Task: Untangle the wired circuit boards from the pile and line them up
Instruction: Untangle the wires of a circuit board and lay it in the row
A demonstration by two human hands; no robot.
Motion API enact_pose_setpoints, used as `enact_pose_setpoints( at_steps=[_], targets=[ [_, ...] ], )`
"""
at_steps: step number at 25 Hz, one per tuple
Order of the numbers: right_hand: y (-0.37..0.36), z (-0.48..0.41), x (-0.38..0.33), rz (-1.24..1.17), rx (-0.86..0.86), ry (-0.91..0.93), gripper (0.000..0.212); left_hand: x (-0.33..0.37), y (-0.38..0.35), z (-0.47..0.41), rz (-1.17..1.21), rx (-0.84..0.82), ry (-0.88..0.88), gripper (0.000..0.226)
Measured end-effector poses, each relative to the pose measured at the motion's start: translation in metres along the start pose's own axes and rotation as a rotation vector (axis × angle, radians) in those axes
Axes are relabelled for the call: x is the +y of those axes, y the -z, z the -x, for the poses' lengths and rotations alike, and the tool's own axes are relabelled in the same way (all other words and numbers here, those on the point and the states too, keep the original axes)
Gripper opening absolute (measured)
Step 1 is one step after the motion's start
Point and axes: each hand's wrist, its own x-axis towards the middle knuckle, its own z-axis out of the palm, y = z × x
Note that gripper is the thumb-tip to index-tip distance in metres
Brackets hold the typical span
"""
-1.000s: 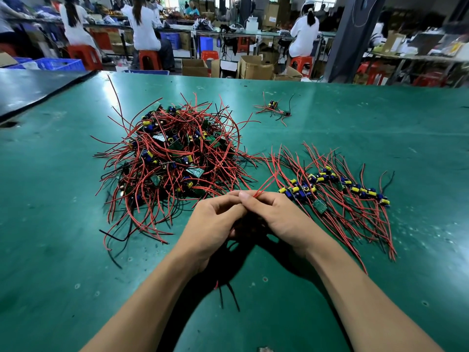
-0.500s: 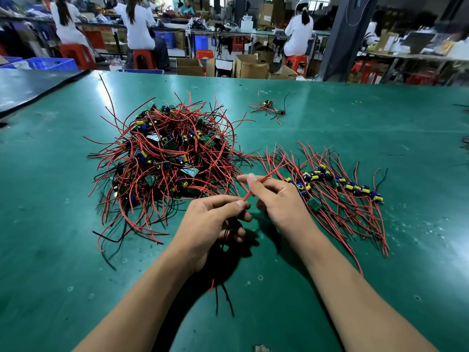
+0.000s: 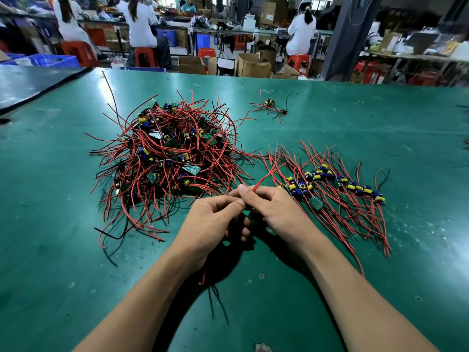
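Note:
A tangled pile of small circuit boards (image 3: pixel 167 158) with red and black wires lies left of centre on the green table (image 3: pixel 50 250). To the right, a row of untangled boards (image 3: pixel 330 181) lies side by side, wires fanned out. My left hand (image 3: pixel 213 222) and my right hand (image 3: pixel 274 212) meet in front of both. Together they hold one wired board, itself hidden under the fingers. My right hand pinches its red wires (image 3: pixel 266 174), which stick up and away. Red and black wire ends (image 3: pixel 210 283) hang below my left hand.
Two stray wired boards (image 3: pixel 272 107) lie apart at the back of the table. A dark table (image 3: pixel 25 82) adjoins at the far left. Beyond the far edge are cardboard boxes (image 3: pixel 251 64), red stools and several seated people at benches.
My right hand, which had drawn away to the right along a red wire, has come back against my left hand. The view has shifted slightly.

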Motion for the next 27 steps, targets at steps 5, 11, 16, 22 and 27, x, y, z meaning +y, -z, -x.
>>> enact_pose_setpoints(
  at_steps=[5,11,16,22,27],
  targets=[
    [0.0,-0.003,0.0,0.105,0.133,0.086,0.033,0.001,0.0,0.002,-0.002,-0.017,-0.01,0.017],
    [0.016,-0.015,-0.001,0.305,0.388,0.246,0.033,0.001,0.002,0.002,-0.053,-0.076,-0.023,0.017],
    [0.029,-0.023,0.002,0.193,0.513,0.266,0.034,-0.001,0.005,0.001,-0.072,-0.108,-0.024,0.017],
    [0.022,-0.017,0.003,0.058,0.201,0.098,0.03,-0.001,0.006,0.0,-0.045,-0.067,-0.009,0.018],
    [0.008,-0.006,0.004,-0.036,-0.058,-0.028,0.033,-0.001,0.006,0.001,-0.008,-0.054,-0.004,0.013]
  ],
)
